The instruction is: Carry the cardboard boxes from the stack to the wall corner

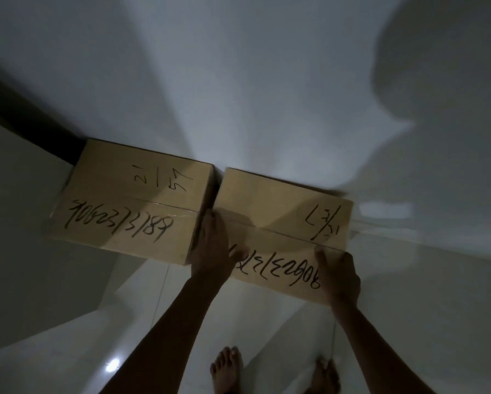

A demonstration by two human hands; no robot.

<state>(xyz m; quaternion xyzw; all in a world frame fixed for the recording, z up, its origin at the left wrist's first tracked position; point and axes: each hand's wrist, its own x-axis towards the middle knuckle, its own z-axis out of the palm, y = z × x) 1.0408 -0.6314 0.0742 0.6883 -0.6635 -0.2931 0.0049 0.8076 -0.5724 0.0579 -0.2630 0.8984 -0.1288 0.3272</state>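
Two brown cardboard boxes with black handwritten numbers lie side by side against the white wall. The left box (130, 200) rests on the floor by the dark corner. The right box (281, 223) sits close beside it, with a narrow gap between them. My left hand (213, 251) grips the right box's near left edge, in the gap between the boxes. My right hand (341, 277) holds its near right corner, thumb on top. Whether the right box touches the floor I cannot tell.
A white wall (252, 81) stands directly behind the boxes. A dark strip (25, 109) runs along the left corner. The floor (67, 322) is glossy white tile. My bare feet (227, 368) stand just below the boxes.
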